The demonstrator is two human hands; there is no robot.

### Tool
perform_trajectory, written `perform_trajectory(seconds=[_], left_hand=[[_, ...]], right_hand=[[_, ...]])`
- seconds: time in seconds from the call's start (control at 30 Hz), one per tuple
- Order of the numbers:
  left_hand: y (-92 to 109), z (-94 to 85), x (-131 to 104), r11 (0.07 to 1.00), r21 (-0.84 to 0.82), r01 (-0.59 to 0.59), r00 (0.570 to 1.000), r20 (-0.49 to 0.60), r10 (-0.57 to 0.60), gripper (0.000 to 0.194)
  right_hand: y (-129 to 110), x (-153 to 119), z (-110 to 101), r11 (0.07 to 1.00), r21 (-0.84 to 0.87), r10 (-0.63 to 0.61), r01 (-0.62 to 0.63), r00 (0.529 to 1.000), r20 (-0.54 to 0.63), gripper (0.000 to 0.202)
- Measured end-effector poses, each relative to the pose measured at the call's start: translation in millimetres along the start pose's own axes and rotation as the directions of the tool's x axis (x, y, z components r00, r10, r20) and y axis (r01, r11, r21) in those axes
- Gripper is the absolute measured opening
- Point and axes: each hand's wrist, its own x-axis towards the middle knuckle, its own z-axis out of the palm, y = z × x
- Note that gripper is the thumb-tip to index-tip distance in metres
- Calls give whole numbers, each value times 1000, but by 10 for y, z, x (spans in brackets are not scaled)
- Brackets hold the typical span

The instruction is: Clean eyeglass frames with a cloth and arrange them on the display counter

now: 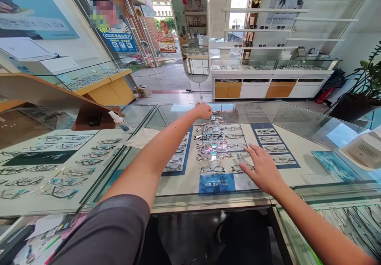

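Left hand [203, 110] perhaps touching eyeglasses [216, 113], forearm [170, 140] partly hiding cloth [141, 138], spray bottle [120, 121]

At the frame's centre, the back of the bare left grip [204, 110] hides whether it touches the thin black-framed eyeglasses [216, 113]. The right edge crops a leafy green plant [372, 90].

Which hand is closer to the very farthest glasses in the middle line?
Left. The left hand is close beside the farthest glasses; the right hand is much nearer the body, off to their right.
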Motion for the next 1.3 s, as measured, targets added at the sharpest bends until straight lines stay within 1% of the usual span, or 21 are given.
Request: perform_trajectory(seconds=[0.23,0.33,0.4,0.5,0.63,0.73,0.8,0.87,1.03,1.17,1.23,1.3], left_hand=[[-57,6,34,1000,-29,-6,998,-68,4,32],[-39,13,25,999,-37,-12,995,-98,8,31],[-13,20,-14,999,-40,-18,990,-141,12,30],[38,44,-141,999,-40,-29,976,-215,20,30],[114,128,-428,997,-65,-39,962,-271,20,35],[160,212,-644,983,-145,-116,934,-352,59,35],[176,254,-724,970,-179,-167,922,-376,89,33],[183,277,-734,966,-195,-171,920,-383,86,30],[203,296,-629,967,-225,-122,936,-350,37,25],[195,270,-624,969,-194,-154,941,-328,83,24],[175,236,-645,972,-164,-168,945,-309,111,23],[157,184,-672,977,-146,-158,950,-292,110,22]], right_hand=[[-2,2,1,1000,-5,-2,2,1000,-5,62],[-4,-1,7,1000,-9,-3,3,1000,-14,61],[-4,-2,10,1000,-7,-1,1,1000,-14,61],[-7,2,4,1000,-7,6,-6,1000,-1,61],[-12,7,-9,1000,-11,10,-10,1000,17,63],[-9,2,-6,1000,-1,1,-1,1000,0,61],[-2,-3,-2,1000,1,-3,3,1000,-3,62],[6,-5,-1,1000,-2,-3,3,1000,2,63],[12,-8,-14,1000,-5,3,-3,1000,13,61],[12,-14,-28,1000,-16,5,-5,999,34,63],[19,-16,-31,1000,-15,-1,1,999,32,63],[29,-17,-30,1000,-11,-7,7,1000,28,63]])
